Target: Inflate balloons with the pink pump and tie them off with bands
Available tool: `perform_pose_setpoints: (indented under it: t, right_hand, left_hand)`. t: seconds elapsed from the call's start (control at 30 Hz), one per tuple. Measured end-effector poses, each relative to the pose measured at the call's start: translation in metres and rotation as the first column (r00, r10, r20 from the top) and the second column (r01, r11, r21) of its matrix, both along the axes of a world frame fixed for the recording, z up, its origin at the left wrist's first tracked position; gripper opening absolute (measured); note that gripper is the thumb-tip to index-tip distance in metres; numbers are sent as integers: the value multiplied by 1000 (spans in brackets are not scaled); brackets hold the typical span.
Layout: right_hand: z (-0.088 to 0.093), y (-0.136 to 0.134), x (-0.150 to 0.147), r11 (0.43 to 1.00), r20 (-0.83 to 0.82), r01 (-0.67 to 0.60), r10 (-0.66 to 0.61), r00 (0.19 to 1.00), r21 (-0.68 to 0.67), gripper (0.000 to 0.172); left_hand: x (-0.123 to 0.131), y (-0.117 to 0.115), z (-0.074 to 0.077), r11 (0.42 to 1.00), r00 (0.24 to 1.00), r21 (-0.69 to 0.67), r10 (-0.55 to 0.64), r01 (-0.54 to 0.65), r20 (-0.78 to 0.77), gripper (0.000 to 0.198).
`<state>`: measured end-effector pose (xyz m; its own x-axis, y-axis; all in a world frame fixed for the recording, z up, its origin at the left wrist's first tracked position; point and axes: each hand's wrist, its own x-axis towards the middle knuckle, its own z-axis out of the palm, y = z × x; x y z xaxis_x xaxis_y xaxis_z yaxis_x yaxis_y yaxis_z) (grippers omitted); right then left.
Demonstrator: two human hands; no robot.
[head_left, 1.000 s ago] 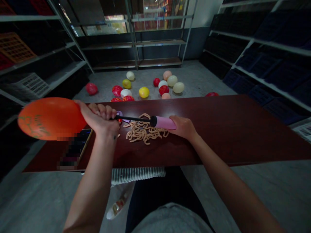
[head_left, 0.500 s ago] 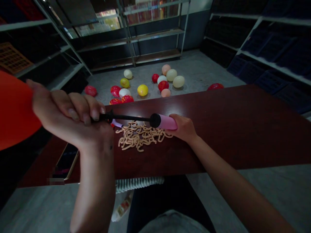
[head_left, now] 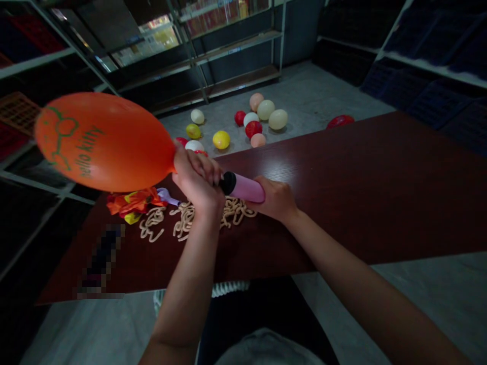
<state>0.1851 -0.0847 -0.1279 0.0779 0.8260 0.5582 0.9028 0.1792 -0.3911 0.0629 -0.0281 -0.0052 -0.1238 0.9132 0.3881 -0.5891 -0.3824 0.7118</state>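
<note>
An orange balloon (head_left: 110, 142) printed with "hello kitty" is inflated and points left, its neck inside my left hand (head_left: 200, 177). That hand is closed around the neck and the black nozzle end of a balloon pump (head_left: 247, 188). My right hand (head_left: 276, 198) grips the pump's pink barrel at its far end. The pump's rod is pushed in, so both hands are close together. Beneath them on the table lies a pile of beige, string-like loops (head_left: 236, 212), partly hidden by my left forearm. Flat, uninflated balloons (head_left: 139, 203) in orange, yellow and lilac lie to the left.
The dark red table (head_left: 342, 192) spans the view. A blurred-out phone-like object (head_left: 104, 256) lies at its left front. On the floor beyond are several inflated balloons, including a yellow balloon (head_left: 221, 140) and a red balloon (head_left: 340, 121). Metal shelves (head_left: 243, 81) stand behind, crates (head_left: 411, 91) at right.
My left hand has moved right toward my right hand, pushing the pump's rod into the barrel. The orange balloon has come along rightward into fuller view.
</note>
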Motion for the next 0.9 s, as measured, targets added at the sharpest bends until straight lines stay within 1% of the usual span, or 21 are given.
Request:
perform_pose_setpoints:
  t: [0.1, 0.27, 0.43, 0.57, 0.63, 0.73, 0.83, 0.9]
  right_hand:
    - [-1, 1, 1, 1000, 27, -7, 7, 1000, 3, 35]
    - [-1, 2, -1, 999, 78, -16, 13, 997, 39, 37]
    - [1, -2, -10, 991, 182, -113, 99, 978, 65, 38]
    - [1, -4, -12, 977, 255, -202, 180, 950, 63, 38]
    - [1, -4, -11, 974, 279, -223, 202, 939, 46, 38]
    - [1, -3, -11, 970, 291, -244, 230, 929, 11, 38]
    - [2, -3, -12, 973, 297, -232, 224, 928, -8, 38]
    - [2, -3, -12, 975, 303, -221, 215, 929, -13, 37]
  left_hand:
    - [-4, 1, -7, 999, 999, -36, -11, 12, 33, 58]
    - [-25, 2, -8, 988, 992, -142, -40, 57, 118, 59]
    - [-57, -3, -13, 972, 979, -209, -69, 109, 191, 61]
    - [-86, -7, -16, 970, 959, -227, -24, 91, 282, 60]
    - [-102, -7, -14, 969, 952, -235, 4, 71, 305, 60]
    - [-131, -4, -7, 970, 948, -237, 31, 47, 316, 60]
    - [-159, -2, 5, 977, 950, -210, 42, 26, 310, 59]
    - [-172, -3, 14, 981, 957, -194, 48, 9, 287, 60]
